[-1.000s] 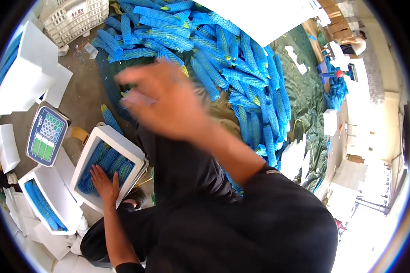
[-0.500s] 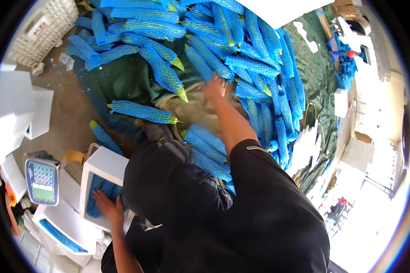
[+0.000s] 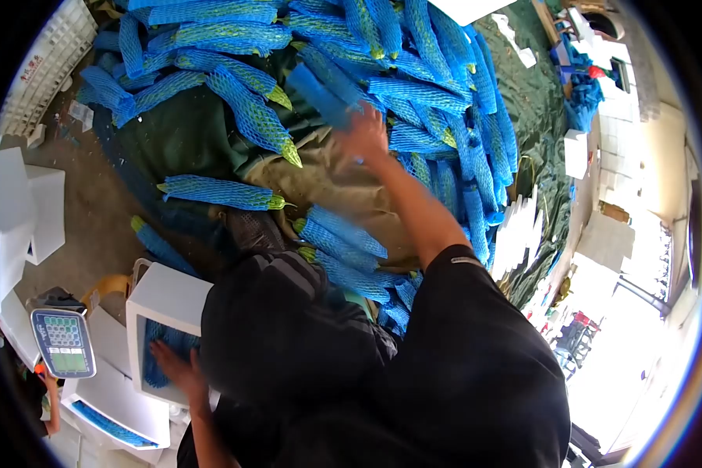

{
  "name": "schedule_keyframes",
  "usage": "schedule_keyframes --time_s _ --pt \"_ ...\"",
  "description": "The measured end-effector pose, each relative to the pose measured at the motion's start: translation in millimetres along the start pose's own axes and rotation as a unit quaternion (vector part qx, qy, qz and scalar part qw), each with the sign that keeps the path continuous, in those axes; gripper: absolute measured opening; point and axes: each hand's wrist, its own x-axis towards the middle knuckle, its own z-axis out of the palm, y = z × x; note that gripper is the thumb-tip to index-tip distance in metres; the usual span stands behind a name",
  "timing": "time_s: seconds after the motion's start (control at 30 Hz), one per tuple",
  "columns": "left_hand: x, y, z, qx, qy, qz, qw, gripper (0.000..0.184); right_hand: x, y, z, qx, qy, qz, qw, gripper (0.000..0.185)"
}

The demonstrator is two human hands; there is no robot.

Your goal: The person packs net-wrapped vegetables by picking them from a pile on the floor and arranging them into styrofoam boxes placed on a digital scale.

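Observation:
Green gourd-like vegetables in blue mesh sleeves (image 3: pixel 249 121) lie in a large pile on a tarp. Near the middle of that pile my right hand (image 3: pixel 363 134) is at the end of one blurred netted vegetable (image 3: pixel 320 92), its fingers closed against it. My left hand (image 3: pixel 181 373), fingers spread, rests on netted vegetables (image 3: pixel 157 343) inside a white foam box (image 3: pixel 175 288) at the lower left. My knee hides part of that box.
A scale display (image 3: pixel 64 341) stands left of the box. Below it is another foam box (image 3: pixel 125 402) with blue netting inside. A white crate (image 3: pixel 47 66) is at upper left. Part of another person (image 3: pixel 52 402) shows at the lower left edge.
Since a second ago my right hand has gone from a blurred, raised position to the netted vegetable in the pile. My left hand has stayed in the box, and the view has shifted.

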Motion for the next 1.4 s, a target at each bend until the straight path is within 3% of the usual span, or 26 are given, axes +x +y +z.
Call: schedule_keyframes --time_s 0.13,0.23,0.27,0.37,0.4,0.5,0.6,0.67,0.7,0.73,0.8,0.9,0.93,1.0,1.07,1.1,1.13,1.17,1.2,1.23,1.3,1.4 --pt "2 4 -1 -0.008 -0.009 -0.022 1.0 0.087 51 0 -16 0.018 -0.084 0.041 0.995 0.087" --pt "6 6 -4 -0.021 -0.009 -0.021 1.0 0.088 59 -33 -7 0.004 -0.008 0.161 0.987 0.095" --pt "5 6 -6 -0.026 -0.007 -0.016 1.0 0.088 59 -42 -5 -0.019 0.001 0.185 0.983 0.112" --pt "6 12 -11 -0.03 -0.02 -0.038 0.999 0.09 50 -54 -8 -0.147 -0.06 0.1 0.982 0.131" --pt "7 10 -10 -0.046 -0.005 -0.024 0.999 0.091 46 -48 4 -0.117 -0.051 0.115 0.985 0.129" --pt "9 16 -18 -0.045 -0.02 -0.039 0.998 0.09 41 -55 -9 -0.103 -0.153 0.161 0.97 0.126" --pt "9 15 -12 -0.043 -0.007 -0.044 0.998 0.091 13 -24 45 -0.029 -0.116 0.208 0.971 0.12" --pt "10 12 0 -0.041 0.003 -0.045 0.998 0.089 -3 32 91 0.109 -0.24 0.112 0.958 0.092" --pt "11 14 -1 -0.045 0.017 -0.04 0.998 0.09 -14 60 112 0.185 -0.305 0.076 0.931 0.08" --pt "13 19 -9 -0.052 0.014 -0.05 0.997 0.09 -48 33 78 0.261 -0.295 0.235 0.889 0.059" --pt "8 19 -17 -0.076 0.054 -0.04 0.995 0.091 -87 17 54 0.46 -0.295 0.308 0.779 0.054" --pt "4 3 -15 -0.108 0.02 -0.057 0.992 0.086 -127 -15 9 0.67 -0.336 0.315 0.583 0.047" --pt "6 -5 -15 -0.142 0.019 -0.061 0.988 0.079 -130 -24 -7 0.678 -0.349 0.284 0.582 0.045" --pt "3 -11 -21 -0.233 0.037 -0.092 0.967 0.068 -120 -47 -59 0.632 -0.353 0.167 0.67 0.04" --pt "-3 -20 -36 -0.347 0.074 -0.144 0.924 0.06 -99 -99 -133 0.488 -0.315 -0.028 0.813 0.057" --pt "-12 -21 -37 -0.344 0.176 -0.174 0.906 0.052 -89 -125 -171 0.407 -0.267 -0.111 0.867 0.067" --pt "-20 -20 -48 -0.43 0.237 -0.215 0.844 0.05 -101 -178 -224 0.342 -0.261 -0.133 0.893 0.081" --pt "-29 -20 -58 -0.51 0.294 -0.253 0.768 0.049 -94 -214 -253 0.271 -0.248 -0.244 0.897 0.09" --pt "-38 -34 -54 -0.539 0.343 -0.259 0.725 0.046 -97 -254 -287 0.166 -0.224 -0.332 0.901 0.095" --pt "-44 -32 -75 -0.557 0.368 -0.306 0.678 0.043 -101 -284 -304 0.072 -0.167 -0.371 0.911 0.1" --pt "-55 -43 -86 -0.563 0.441 -0.302 0.63 0.044 -145 -362 -340 0.017 -0.16 -0.494 0.855 0.101" --pt "-70 -51 -90 -0.542 0.507 -0.292 0.603 0.046 -223 -448 -327 -0.042 -0.142 -0.635 0.758 0.077"
